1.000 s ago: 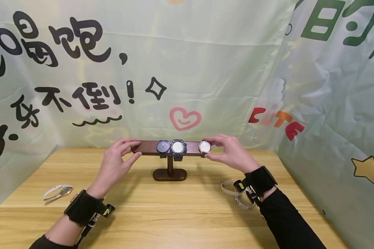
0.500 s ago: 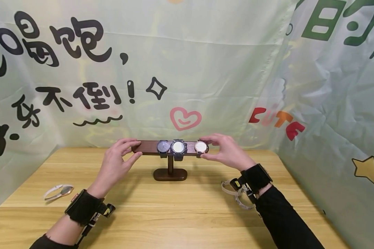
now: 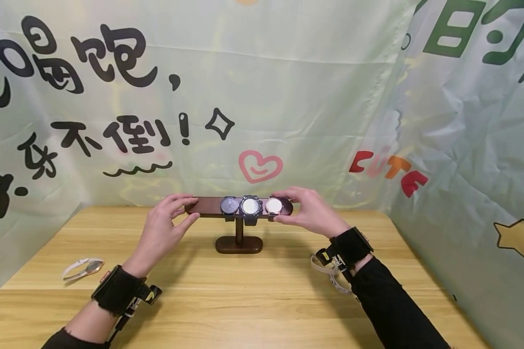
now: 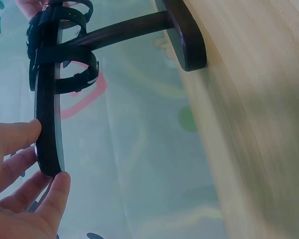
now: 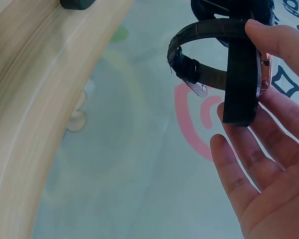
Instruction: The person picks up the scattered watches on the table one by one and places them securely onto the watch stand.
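Note:
A dark wooden watch stand (image 3: 207, 207) is upright on the table, bearing three watches along its bar. My left hand (image 3: 161, 230) grips the bar's left end between thumb and fingers. With my right hand (image 3: 312, 211) I pinch a white-faced watch (image 3: 273, 206) from above and below, near the bar's right end. Its dark strap (image 5: 204, 30) loops round the bar in the right wrist view, and a rose-gold case edge shows. Close beside it sits a chunky black watch (image 3: 250, 207), then a grey-blue-faced watch (image 3: 229, 206) to its left.
A white-strapped watch (image 3: 82, 270) lies on the wooden table (image 3: 244, 310) at the left. At the right, a pale strap (image 3: 324, 265) and a second band (image 3: 340, 285) lie partly hidden by my right wrist. A printed cloth (image 3: 314, 121) hangs behind the table.
My right hand has slid the white-faced watch leftward along the bar, closer to the black watch, baring the bar's right end. The left hand keeps its grip.

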Tool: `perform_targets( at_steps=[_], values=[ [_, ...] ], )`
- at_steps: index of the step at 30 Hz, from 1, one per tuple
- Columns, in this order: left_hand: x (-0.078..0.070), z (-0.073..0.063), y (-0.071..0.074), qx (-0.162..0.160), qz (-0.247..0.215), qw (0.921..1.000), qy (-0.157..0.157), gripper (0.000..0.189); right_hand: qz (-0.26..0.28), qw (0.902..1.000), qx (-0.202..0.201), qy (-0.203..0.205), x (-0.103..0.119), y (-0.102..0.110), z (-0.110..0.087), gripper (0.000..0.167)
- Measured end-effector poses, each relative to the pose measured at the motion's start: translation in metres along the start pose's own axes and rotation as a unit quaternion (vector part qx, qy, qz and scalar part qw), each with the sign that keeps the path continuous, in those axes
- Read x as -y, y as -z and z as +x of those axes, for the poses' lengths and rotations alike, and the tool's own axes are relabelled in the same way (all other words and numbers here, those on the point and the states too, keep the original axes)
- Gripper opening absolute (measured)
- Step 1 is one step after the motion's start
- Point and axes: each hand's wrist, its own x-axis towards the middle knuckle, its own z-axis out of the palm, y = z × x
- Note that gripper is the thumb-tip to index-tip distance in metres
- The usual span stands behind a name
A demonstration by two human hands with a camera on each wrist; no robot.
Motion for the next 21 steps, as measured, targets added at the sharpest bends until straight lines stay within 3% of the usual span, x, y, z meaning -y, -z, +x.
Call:
perform_targets(
  at_steps=[21],
  values=[
    [0.0016, 0.0006, -0.0011, 0.0, -0.004, 1.0, 0.0, 0.033, 0.011, 0.9999, -0.002, 0.006, 0.0021, -0.0046, 0.0042, 0.06]
  ],
)
